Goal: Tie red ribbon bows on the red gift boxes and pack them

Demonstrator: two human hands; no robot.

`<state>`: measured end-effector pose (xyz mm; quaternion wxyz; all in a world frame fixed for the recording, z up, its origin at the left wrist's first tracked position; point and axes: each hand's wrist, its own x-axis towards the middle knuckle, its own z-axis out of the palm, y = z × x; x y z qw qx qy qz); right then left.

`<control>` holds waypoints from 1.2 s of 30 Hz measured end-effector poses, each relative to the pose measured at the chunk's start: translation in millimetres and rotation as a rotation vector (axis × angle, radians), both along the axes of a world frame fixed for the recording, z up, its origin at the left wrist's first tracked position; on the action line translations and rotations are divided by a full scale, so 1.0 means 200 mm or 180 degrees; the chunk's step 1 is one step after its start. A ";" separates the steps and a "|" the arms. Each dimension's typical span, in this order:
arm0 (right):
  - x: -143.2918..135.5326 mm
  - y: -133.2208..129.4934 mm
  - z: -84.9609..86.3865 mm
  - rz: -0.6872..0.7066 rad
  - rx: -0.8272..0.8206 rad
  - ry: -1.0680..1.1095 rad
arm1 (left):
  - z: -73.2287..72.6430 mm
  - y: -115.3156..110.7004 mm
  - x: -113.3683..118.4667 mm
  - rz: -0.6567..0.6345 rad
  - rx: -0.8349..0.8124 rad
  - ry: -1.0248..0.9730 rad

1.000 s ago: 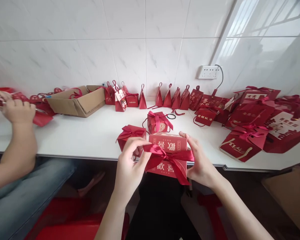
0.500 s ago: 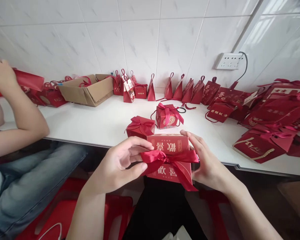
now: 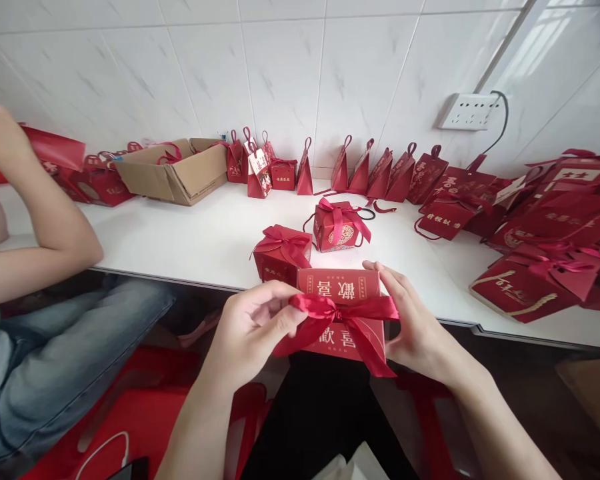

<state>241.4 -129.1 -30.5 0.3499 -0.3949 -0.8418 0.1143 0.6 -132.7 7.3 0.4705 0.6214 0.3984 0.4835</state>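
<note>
A red box (image 3: 336,283) with pale Chinese characters hangs over the table's front edge, with a shiny red ribbon bow (image 3: 347,313) tied across its middle. My left hand (image 3: 260,330) pinches the bow's left loop between thumb and fingertips. Around the right side of the box curves my right hand (image 3: 413,320), fingers at its upper corner and thumb lower down, holding it. Just behind stand two more bow-tied boxes, a plain red one (image 3: 280,257) and one with a round gold emblem (image 3: 337,230).
On the white table (image 3: 190,247) an open cardboard box (image 3: 175,177) stands back left. Small red bags (image 3: 400,175) line the wall; red boxes (image 3: 535,283) are piled at right. Another person's arm (image 3: 55,220) rests at left. A red stool (image 3: 145,413) is below.
My left hand has moved slightly right and closed its thumb and fingers on the bow's left loop. The view has shifted a little; my right hand keeps its hold on the box.
</note>
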 end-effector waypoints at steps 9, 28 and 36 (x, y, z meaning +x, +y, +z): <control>0.00 -0.01 0.00 0.0016 0.0064 0.0056 | 0.00 0.00 0.05 -0.0986 -0.1268 -0.1263; 0.05 -0.01 0.00 -0.0179 0.0938 -0.0028 | -0.01 0.00 0.06 0.0282 -0.0279 -0.0076; 0.09 0.04 -0.06 -0.0323 0.0919 0.0266 | -0.04 0.03 0.13 0.0414 0.0502 0.0856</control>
